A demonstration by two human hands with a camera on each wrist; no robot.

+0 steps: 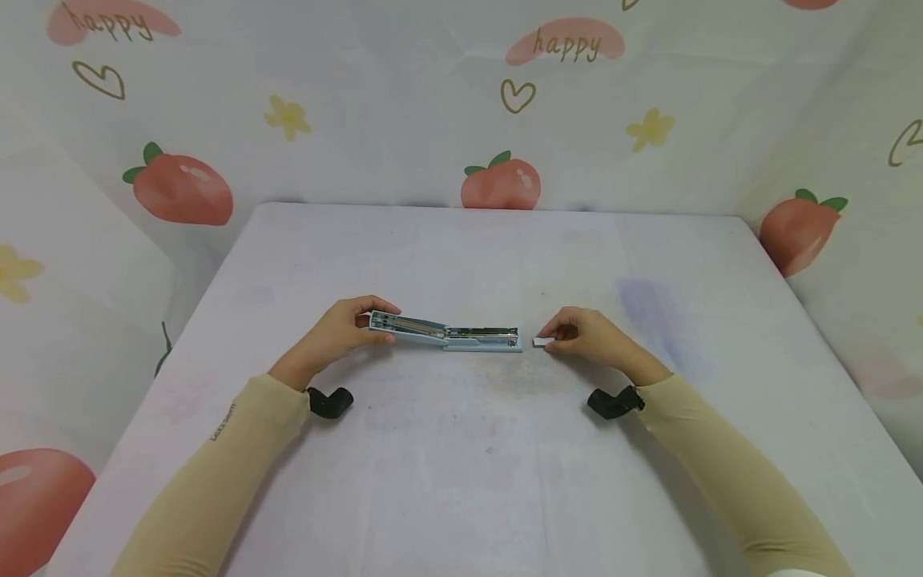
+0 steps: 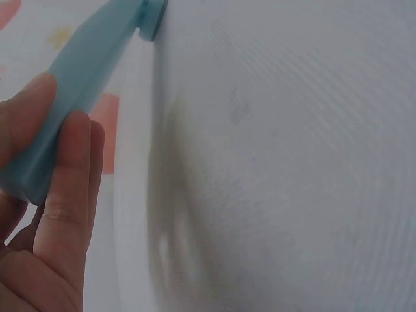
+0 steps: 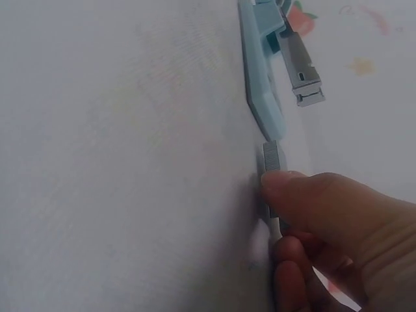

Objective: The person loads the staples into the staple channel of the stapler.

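Note:
A light blue stapler (image 1: 479, 347) lies folded wide open on the table, its inner metal parts facing up. My left hand (image 1: 328, 332) holds the end of its top arm (image 2: 84, 58) between thumb and fingers, with that arm raised slightly at the left. The metal magazine (image 3: 301, 62) shows over the base in the right wrist view. Just right of the stapler's base end, my right hand (image 1: 594, 338) pinches a short strip of staples (image 3: 271, 158) between thumb and fingers, low over the tabletop. The fingers hide part of the strip.
The table (image 1: 461, 465) has a pale, faintly stained white cover. Behind it hangs a white cloth (image 1: 404, 104) printed with peaches, flowers and hearts. Black wrist mounts (image 1: 330, 403) stick out from both cream sleeves.

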